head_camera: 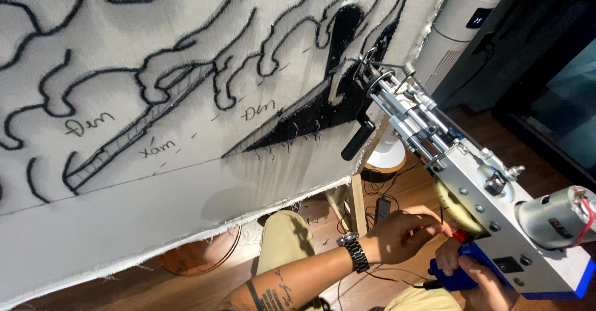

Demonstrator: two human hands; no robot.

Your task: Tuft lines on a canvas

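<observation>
A silver metal tufting gun points up and left, its needle tip against a white stretched cloth. The cloth carries black yarn outlines and a filled black patch. My right hand is wrapped around the gun's blue rear handle. My left hand, with a metal watch on the wrist, reaches under the gun body. Its fingertips pinch a small red part beside the handle. The gun's black front grip hangs free, and its motor sticks out at the right.
A white tower fan stands behind the cloth's right edge. A wooden frame leg drops to the wooden floor, where black cables lie. A round wooden object sits under the cloth's frayed lower edge. My knee is below.
</observation>
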